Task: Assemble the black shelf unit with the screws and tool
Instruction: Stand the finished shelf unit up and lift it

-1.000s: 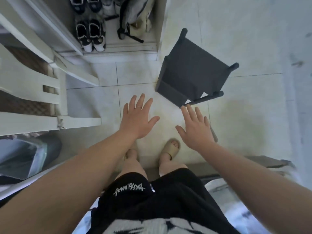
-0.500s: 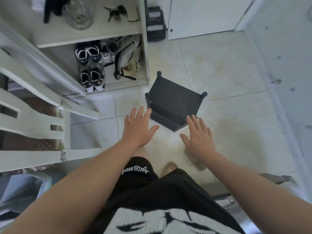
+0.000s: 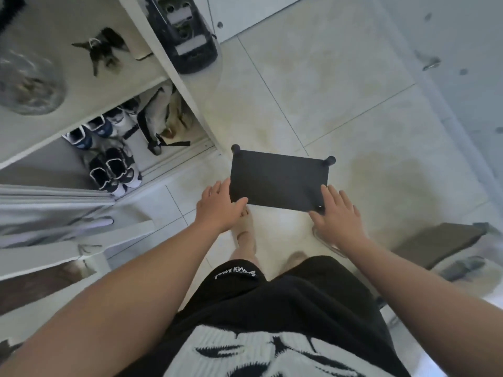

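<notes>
Both hands, left [image 3: 217,206] and right [image 3: 336,212], spread, now reach the black shelf unit [image 3: 279,180]'s near corners; earlier apart. Likely lifting or positioning it.

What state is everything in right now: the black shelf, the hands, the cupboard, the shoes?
Black shelf unit: upright on the floor, top panel facing up.
Left hand: open, fingers at the shelf's left edge.
Right hand: open, fingers spread at the shelf's near right corner.
Cupboard: open, its inside showing.
Shoes: standing in pairs on the cupboard's bottom shelf.
Bag: leaning inside beside the shoes.
</notes>
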`<move>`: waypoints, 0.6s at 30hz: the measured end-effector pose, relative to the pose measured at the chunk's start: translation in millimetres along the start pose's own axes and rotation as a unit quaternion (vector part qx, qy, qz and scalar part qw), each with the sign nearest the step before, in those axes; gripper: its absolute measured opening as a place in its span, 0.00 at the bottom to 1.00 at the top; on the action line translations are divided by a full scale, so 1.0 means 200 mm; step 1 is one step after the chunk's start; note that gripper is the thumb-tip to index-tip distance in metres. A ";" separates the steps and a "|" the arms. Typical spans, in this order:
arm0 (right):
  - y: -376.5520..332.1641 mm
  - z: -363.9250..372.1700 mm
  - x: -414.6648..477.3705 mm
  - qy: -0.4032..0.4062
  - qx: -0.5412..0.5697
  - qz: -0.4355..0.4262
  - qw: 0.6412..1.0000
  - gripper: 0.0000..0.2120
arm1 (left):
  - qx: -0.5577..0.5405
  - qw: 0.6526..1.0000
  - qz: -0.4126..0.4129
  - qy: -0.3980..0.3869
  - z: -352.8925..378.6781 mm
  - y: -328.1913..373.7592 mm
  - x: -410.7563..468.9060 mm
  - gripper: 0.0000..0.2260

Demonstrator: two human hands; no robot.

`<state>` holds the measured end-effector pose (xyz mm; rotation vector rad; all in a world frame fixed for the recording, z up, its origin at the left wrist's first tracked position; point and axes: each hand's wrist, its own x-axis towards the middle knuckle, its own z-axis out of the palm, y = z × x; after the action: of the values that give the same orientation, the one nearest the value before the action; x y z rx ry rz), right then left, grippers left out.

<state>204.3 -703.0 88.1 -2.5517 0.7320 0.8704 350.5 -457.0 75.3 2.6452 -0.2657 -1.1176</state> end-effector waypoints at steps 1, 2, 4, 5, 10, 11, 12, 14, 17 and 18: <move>0.00 0.00 0.04 -0.009 0.010 0.014 1.000 0.35 | -0.006 1.000 -0.005 -0.016 -0.01 -0.02 0.06 0.33; 0.00 0.01 0.08 -0.018 0.020 0.027 0.999 0.35 | -0.020 0.999 -0.012 -0.030 -0.01 -0.03 0.12 0.34; 0.02 0.03 0.16 -0.034 0.045 0.054 0.997 0.34 | -0.060 0.996 -0.033 -0.055 0.00 -0.06 0.24 0.34; 0.03 0.05 0.21 -0.041 0.064 0.069 0.995 0.33 | -0.081 0.993 -0.048 -0.067 0.01 -0.06 0.30 0.34; 0.09 0.11 0.45 -0.094 0.226 0.187 0.951 0.34 | -0.209 0.964 -0.124 -0.106 0.07 -0.01 0.54 0.30; 0.10 0.12 0.48 -0.106 0.264 0.200 0.938 0.33 | -0.232 0.956 -0.137 -0.113 0.09 0.00 0.56 0.28; 0.11 0.14 0.51 -0.110 0.304 0.210 0.923 0.31 | -0.249 0.950 -0.148 -0.113 0.11 0.00 0.58 0.25; 0.12 0.16 0.56 -0.108 0.376 0.233 0.890 0.26 | -0.264 0.946 -0.163 -0.098 0.15 0.01 0.60 0.19; 0.14 0.17 0.60 -0.108 0.440 0.255 0.854 0.23 | -0.286 0.938 -0.179 -0.080 0.17 0.03 0.61 0.17; 0.15 0.17 0.60 -0.100 0.454 0.251 0.849 0.22 | -0.295 0.935 -0.181 -0.073 0.16 0.04 0.61 0.18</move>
<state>254.2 -754.2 -19.1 -1.4231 1.3691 0.6685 410.8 -502.5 -27.3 2.1130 0.4838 -1.2568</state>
